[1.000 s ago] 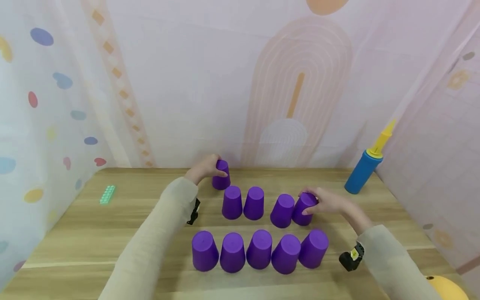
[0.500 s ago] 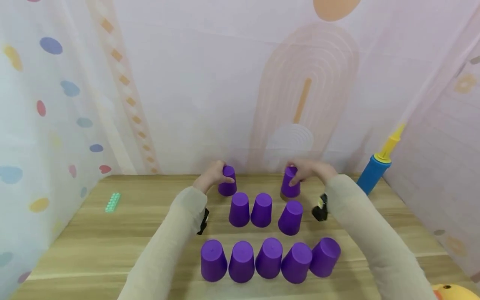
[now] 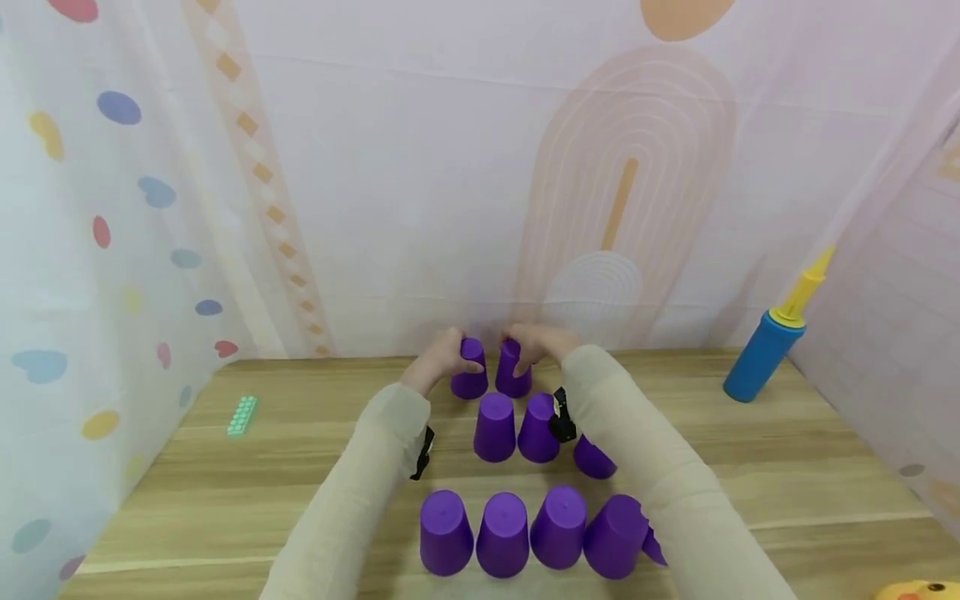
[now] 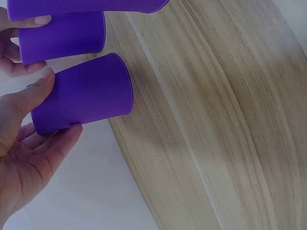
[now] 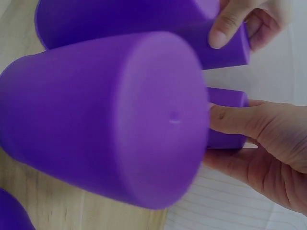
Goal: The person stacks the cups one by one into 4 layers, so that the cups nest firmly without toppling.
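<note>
The left hand (image 3: 441, 360) grips the left cup (image 3: 471, 379) with thumb and fingers curled round it. Just beside, the right hand (image 3: 542, 343) grips the right cup (image 3: 512, 372) the same way. Both cups stand mouth-down at the far edge of the table (image 3: 787, 467), nearly touching each other. Nearer than these cups stands a middle row (image 3: 516, 427); its third cup (image 3: 594, 458) is mostly hidden by the right sleeve (image 3: 660, 492). Nearest stands the front row (image 3: 525, 532), its last cup cut off by that sleeve. All cups are upturned, so their insides cannot be seen. Right of the cups stands a pump (image 3: 767, 350); left lies a green block (image 3: 242, 415).
</note>
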